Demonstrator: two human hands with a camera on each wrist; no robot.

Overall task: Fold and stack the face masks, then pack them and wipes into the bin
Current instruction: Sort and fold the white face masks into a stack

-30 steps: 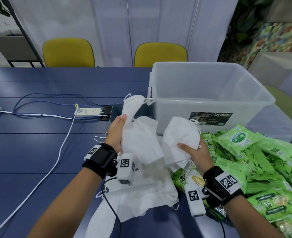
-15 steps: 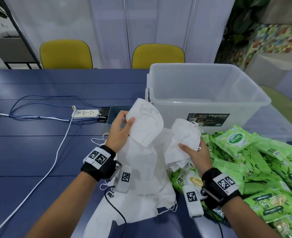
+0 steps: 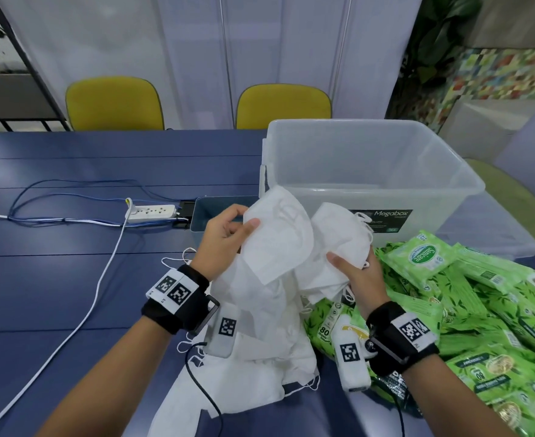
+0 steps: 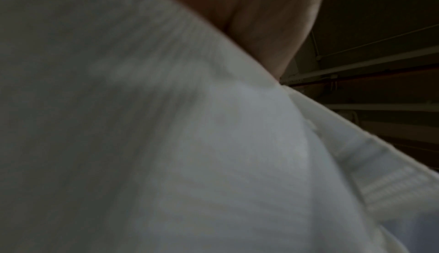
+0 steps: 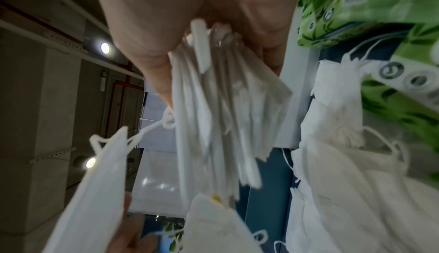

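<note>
My left hand (image 3: 228, 238) pinches one folded white face mask (image 3: 279, 234) by its left edge, held up in front of the clear plastic bin (image 3: 386, 184). That mask fills the left wrist view (image 4: 190, 144). My right hand (image 3: 357, 275) grips a stack of folded masks (image 3: 338, 247) just right of it; the right wrist view shows their edges fanned out under my thumb (image 5: 213, 116). The single mask touches the stack's left side. More loose white masks (image 3: 260, 342) lie heaped on the blue table below my hands. Green wipe packs (image 3: 480, 310) are piled at the right.
A white power strip (image 3: 152, 212) with white and blue cables (image 3: 71, 326) lies on the table (image 3: 55, 279) at left. A dark blue open box (image 3: 209, 212) sits beside the bin. Two yellow chairs (image 3: 115, 102) stand beyond the far edge.
My left hand turned the single mask from a narrow upright fold to a flat half-round and carried it right, up against the stack. My right hand kept the stack almost still.
</note>
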